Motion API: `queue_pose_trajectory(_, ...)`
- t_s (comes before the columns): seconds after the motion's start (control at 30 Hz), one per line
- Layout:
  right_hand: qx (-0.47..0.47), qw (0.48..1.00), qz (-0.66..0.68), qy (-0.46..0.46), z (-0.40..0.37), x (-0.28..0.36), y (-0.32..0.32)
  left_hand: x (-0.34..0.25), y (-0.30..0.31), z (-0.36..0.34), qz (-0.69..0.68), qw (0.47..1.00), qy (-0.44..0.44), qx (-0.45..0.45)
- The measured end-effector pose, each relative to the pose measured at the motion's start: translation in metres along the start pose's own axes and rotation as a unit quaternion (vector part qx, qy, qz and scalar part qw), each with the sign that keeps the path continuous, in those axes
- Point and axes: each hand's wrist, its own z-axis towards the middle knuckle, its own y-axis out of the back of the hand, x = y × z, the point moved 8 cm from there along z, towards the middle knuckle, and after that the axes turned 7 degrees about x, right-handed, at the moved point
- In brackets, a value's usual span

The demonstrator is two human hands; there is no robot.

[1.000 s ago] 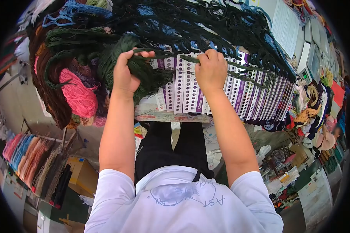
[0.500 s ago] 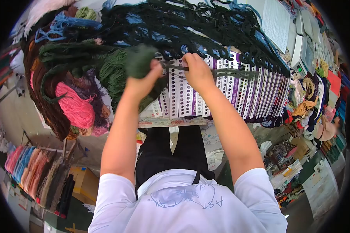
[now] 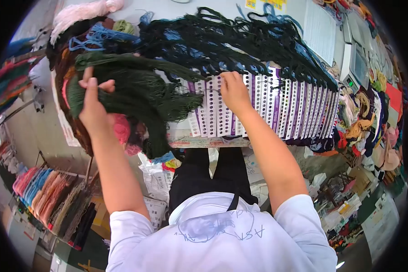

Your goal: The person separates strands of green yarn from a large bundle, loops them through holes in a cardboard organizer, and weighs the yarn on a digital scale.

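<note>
My left hand (image 3: pixel 94 102) is at the left, gripping a large dark green skein of thread (image 3: pixel 145 90). The skein stretches to the right, and its loose ends hang over the nearest cards. My right hand (image 3: pixel 236 94) is over a row of white and purple punched thread cards (image 3: pixel 263 102). Its fingers are pressed together at the cards' upper ends; what they pinch is hidden. Very dark threads (image 3: pixel 204 45) hang looped from the cards' holes and spread back across the table, with blue threads (image 3: pixel 99 36) among and beside them.
Pink yarn (image 3: pixel 121 128) and brown yarn (image 3: pixel 79 136) lie under the green skein. A device with a small green display (image 3: pixel 356 68) stands at the right, near mixed coloured threads (image 3: pixel 360 113). A rack of coloured skeins (image 3: pixel 50 192) is at the lower left.
My left hand has swung left with the green skein, which is now spread out. The strand that stretched across the cards has left them. My right hand stays near the cards' tops.
</note>
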Motion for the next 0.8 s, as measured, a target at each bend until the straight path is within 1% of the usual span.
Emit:
queue_pose_trajectory(0.03, 0.002, 0.999, 0.036, -0.007, -0.004, 0.015, 0.011, -0.001, -0.018, -0.013, -0.1, 0.994, 0.02, 0.041)
queue_pose_trajectory(0.07, -0.015, 0.998, 0.06, -0.007, -0.007, 0.034, 0.023, 0.002, -0.029, -0.027, -0.146, 0.986, 0.033, 0.072)
queue_pose_trajectory(0.1, -0.036, 0.995, 0.096, 0.014, -0.01, 0.059, 0.037, 0.019, -0.04, -0.035, -0.275, 0.942, 0.123, 0.148)
queue_pose_trajectory(0.13, -0.054, 0.99, 0.125, 0.041, -0.012, 0.085, 0.049, 0.012, -0.075, -0.055, -0.42, 0.842, 0.18, 0.286)
queue_pose_trajectory(0.17, -0.057, 0.986, 0.15, 0.051, -0.014, 0.11, 0.062, 0.014, -0.087, -0.07, -0.431, 0.825, 0.203, 0.305)
queue_pose_trajectory(0.2, -0.056, 0.98, 0.174, 0.076, -0.016, 0.132, 0.072, 0.006, -0.104, -0.081, -0.451, 0.792, 0.183, 0.368)
queue_pose_trajectory(0.3, -0.035, 0.966, 0.234, 0.109, -0.018, 0.17, 0.088, 0.004, -0.117, -0.089, -0.482, 0.779, 0.175, 0.361)
queue_pose_trajectory(0.37, -0.021, 0.965, 0.24, 0.106, -0.019, 0.178, 0.09, 0.006, -0.121, -0.089, -0.505, 0.75, 0.173, 0.39)
queue_pose_trajectory(0.4, -0.006, 0.963, 0.249, 0.1, -0.018, 0.18, 0.088, 0.005, -0.121, -0.09, -0.491, 0.751, 0.176, 0.404)
queue_pose_trajectory(0.47, -0.005, 0.961, 0.256, 0.103, -0.019, 0.188, 0.09, 0.001, -0.12, -0.091, -0.481, 0.757, 0.167, 0.409)
queue_pose_trajectory(0.5, -0.02, 0.965, 0.239, 0.105, -0.019, 0.193, 0.095, -0.002, -0.121, -0.093, -0.469, 0.763, 0.161, 0.415)
queue_pose_trajectory(0.53, -0.036, 0.968, 0.222, 0.108, -0.019, 0.199, 0.098, -0.005, -0.122, -0.095, -0.431, 0.802, 0.127, 0.395)
queue_pose_trajectory(0.57, -0.061, 0.965, 0.234, 0.101, -0.019, 0.203, 0.1, -0.006, -0.121, -0.095, -0.431, 0.802, 0.123, 0.395)
queue_pose_trajectory(0.63, -0.046, 0.968, 0.222, 0.11, -0.018, 0.208, 0.095, -0.017, -0.117, -0.099, -0.472, 0.764, 0.049, 0.438)
queue_pose_trajectory(0.67, -0.032, 0.97, 0.212, 0.113, -0.018, 0.211, 0.091, -0.018, -0.114, -0.099, -0.45, 0.767, 0.017, 0.458)
queue_pose_trajectory(0.7, -0.03, 0.97, 0.211, 0.114, -0.018, 0.215, 0.091, -0.019, -0.112, -0.098, -0.451, 0.767, 0.016, 0.456)
queue_pose_trajectory(0.8, 0.009, 0.978, 0.169, 0.123, -0.017, 0.233, 0.086, -0.023, -0.111, -0.103, -0.452, 0.745, 0.001, 0.49)
